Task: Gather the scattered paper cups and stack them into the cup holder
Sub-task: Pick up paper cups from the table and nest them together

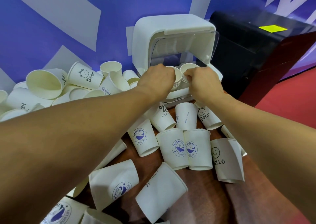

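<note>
– Paper cups (174, 148) everywhere, I see. Start at the fingers, though: what do the two hands hold?
– Both are at the cup holder (172, 28). The left hand (156, 77) has its fingers (168, 73) curled round the top of the left stack (177, 76). The right hand (203, 81) pinches the rim of the right stack (189, 67) just beside it. The backs of the hands hide most of each grip, so I cannot tell how far down the fingers reach.
– Are those stacks properly in the holder?
– They stand upright side by side in its tray, under the raised lid (184, 30). The ringed rims below the left hand show several cups nested there. I cannot count them, and the foot of each stack is hidden.
– So how far along would you say we are?
– Early, by my reckoning. Two short stacks are started and nothing more. In front of the holder a dozen or so loose cups lie on their sides on the brown table (196, 186), some touching, some overlapping. A bigger pile (46, 83) is heaped to the left against the blue wall (51, 27), and more run off the bottom edge of the view.
– And what is left?
– Nearly all of it. The loose cups need gathering, nesting and adding to the two stacks. Whether the holder has room for every one, I cannot judge from here.
</note>
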### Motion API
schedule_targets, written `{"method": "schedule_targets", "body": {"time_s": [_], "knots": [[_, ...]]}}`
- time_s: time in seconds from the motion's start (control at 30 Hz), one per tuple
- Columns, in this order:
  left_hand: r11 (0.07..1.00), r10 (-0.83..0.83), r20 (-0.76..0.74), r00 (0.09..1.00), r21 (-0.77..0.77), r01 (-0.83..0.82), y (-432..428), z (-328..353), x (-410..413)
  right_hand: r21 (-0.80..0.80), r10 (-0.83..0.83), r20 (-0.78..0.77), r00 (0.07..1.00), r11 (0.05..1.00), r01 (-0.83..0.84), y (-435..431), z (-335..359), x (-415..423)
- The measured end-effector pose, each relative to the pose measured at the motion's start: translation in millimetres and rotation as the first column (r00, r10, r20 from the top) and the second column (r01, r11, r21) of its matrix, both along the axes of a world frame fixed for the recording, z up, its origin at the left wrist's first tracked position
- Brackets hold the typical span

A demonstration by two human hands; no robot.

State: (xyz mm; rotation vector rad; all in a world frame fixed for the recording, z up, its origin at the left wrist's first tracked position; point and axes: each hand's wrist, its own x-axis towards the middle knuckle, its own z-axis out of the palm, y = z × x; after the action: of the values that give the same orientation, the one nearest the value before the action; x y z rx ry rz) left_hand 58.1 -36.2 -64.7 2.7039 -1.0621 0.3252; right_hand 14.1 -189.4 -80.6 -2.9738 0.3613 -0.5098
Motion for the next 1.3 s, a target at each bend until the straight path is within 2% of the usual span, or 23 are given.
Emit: {"method": "schedule_targets", "body": {"time_s": [0.17,0.3,0.43,0.8,1.0,1.17,1.3], "knots": [[0.999,-0.006,0.016,1.000,-0.034,0.007,11.4,-5.1,-6.5,-0.005,-0.029,0.123,0.992,1.000,0.030,8.6,13.8,-7.6],[0.994,0.002,-0.017,1.000,-0.113,-0.004,34.0,6.2,-16.6,0.000,0.015,0.147,0.989,1.000,-0.015,27.9,36.5,-21.0],[0.990,0.005,0.012,1.000,-0.138,-0.004,71.9,36.8,-42.4,0.002,0.094,0.189,0.977,0.995,-0.096,59.4,59.2,-40.7],[0.960,0.250,0.031,0.968,-0.137,-0.244,217.3,111.9,-94.5,0.001,0.335,0.273,0.902,0.937,-0.349,168.5,126.3,-88.3],[0.934,0.336,0.062,0.940,-0.149,-0.324,285.0,135.9,-129.2,-0.051,0.433,0.243,0.868,0.899,-0.435,228.1,147.9,-108.5],[0.935,0.352,0.017,0.936,-0.043,-0.351,323.1,128.0,-146.2,-0.086,0.489,0.183,0.853,0.872,-0.482,262.3,146.1,-114.5],[0.942,0.334,-0.078,0.939,0.055,-0.330,335.4,109.4,-145.8,-0.125,0.481,0.087,0.872,0.874,-0.469,271.6,128.4,-112.2]]}}
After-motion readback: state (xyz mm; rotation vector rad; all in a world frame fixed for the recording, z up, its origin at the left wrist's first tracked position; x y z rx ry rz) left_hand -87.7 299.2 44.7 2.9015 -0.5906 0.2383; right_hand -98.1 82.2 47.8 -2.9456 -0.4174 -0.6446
